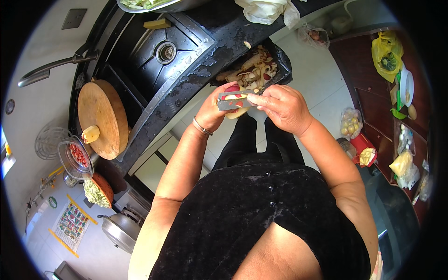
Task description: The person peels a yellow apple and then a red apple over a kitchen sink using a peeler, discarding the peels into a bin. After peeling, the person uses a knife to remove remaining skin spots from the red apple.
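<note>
My left hand (pixel 212 110) holds a partly peeled red-skinned fruit or root (pixel 231 89), with pale flesh showing where skin is gone. My right hand (pixel 286 106) grips a metal peeler (pixel 233 104), whose wide blade lies across the piece; bits of red peel stick to the blade. More pale flesh shows below the blade, partly hidden. Beneath and beyond my hands, a black-lined bin (pixel 281 66) holds peelings (pixel 257 66). A peeled pale piece (pixel 90 134) rests on a round wooden chopping board (pixel 105 119) at the left.
A black sink (pixel 185 38) with a yellow sponge (pixel 157 23) is set in the wet dark counter (pixel 224 45). A crumpled white cloth (pixel 267 12) lies at the back. A clear container (pixel 75 157) and a lidded pot (pixel 120 231) stand left. Bagged food lines the red-brown cabinet (pixel 371 91) at right.
</note>
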`<move>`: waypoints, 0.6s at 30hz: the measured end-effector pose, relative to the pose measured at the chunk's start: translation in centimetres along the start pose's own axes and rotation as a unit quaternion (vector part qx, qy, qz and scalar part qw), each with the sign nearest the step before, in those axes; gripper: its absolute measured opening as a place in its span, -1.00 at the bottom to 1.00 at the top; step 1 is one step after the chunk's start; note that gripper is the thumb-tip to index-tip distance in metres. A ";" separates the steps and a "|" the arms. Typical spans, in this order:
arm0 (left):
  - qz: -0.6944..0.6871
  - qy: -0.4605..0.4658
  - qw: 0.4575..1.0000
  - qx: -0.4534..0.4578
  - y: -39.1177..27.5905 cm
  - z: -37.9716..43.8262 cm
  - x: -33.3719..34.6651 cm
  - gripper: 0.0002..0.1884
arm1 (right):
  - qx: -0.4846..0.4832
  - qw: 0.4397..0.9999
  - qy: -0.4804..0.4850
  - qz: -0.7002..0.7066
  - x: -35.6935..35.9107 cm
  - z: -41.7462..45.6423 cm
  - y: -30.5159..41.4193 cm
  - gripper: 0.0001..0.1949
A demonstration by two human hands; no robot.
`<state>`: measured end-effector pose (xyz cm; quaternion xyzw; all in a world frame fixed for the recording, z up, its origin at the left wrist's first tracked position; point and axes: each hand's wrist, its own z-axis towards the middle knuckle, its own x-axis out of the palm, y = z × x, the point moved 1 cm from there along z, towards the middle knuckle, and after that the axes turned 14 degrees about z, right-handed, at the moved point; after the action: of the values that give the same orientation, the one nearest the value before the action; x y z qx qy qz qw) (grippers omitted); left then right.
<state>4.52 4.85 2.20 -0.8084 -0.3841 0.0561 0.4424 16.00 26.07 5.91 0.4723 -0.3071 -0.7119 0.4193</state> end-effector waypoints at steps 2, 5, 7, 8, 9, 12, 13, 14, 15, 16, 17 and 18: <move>-0.017 0.044 0.999 0.001 0.3 0.1 -0.6 -0.13 | 0.036 0.999 -0.001 -0.012 0.0 -0.2 -0.8 -0.66; 0.069 0.085 0.993 0.044 -0.1 -0.1 -0.1 -0.04 | 0.142 0.989 -0.010 -0.046 0.3 -2.3 -4.6 -0.76; 0.084 0.078 0.992 0.054 -0.3 -0.2 0.5 0.09 | 0.194 0.978 -0.057 0.041 0.2 -2.9 -5.7 -0.74; 0.089 0.064 0.992 0.063 -0.2 0.0 0.8 0.11 | 0.203 0.977 -0.055 0.048 0.2 -3.4 -6.0 -0.74; 0.094 0.048 0.992 0.072 -0.1 0.1 1.0 0.14 | 0.210 0.975 -0.054 0.054 -0.1 -3.1 -5.6 -0.74; 0.049 0.040 0.993 0.096 0.9 0.8 0.6 0.13 | 0.182 0.980 -0.050 0.071 -0.4 -2.1 -3.1 -0.74; 0.037 0.043 0.993 0.104 0.7 0.9 0.7 0.13 | 0.165 0.982 -0.050 0.076 -0.2 -1.9 -2.1 -0.74; 0.043 0.021 0.994 0.101 0.5 0.7 0.7 0.07 | 0.128 0.988 -0.053 0.075 0.1 -1.8 -1.5 -0.72; 0.050 0.019 0.994 0.096 0.5 0.7 0.6 0.07 | 0.126 0.990 -0.027 0.059 0.0 -1.8 -1.0 -0.70; 0.058 0.018 0.994 0.091 0.4 0.7 0.5 0.06 | 0.114 0.992 -0.030 0.051 0.1 -1.6 -0.5 -0.70; 0.066 0.017 0.994 0.086 0.5 0.7 0.4 0.06 | 0.101 0.993 -0.033 0.044 0.3 -1.3 -0.2 -0.69; 0.065 0.019 0.993 0.095 0.5 0.7 0.3 0.05 | 0.098 0.994 -0.036 0.043 0.3 -1.2 -0.1 -0.69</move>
<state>4.72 5.40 1.48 -0.7868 -0.3154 0.1054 0.5199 17.05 25.78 5.25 0.4718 -0.4100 -0.6762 0.3899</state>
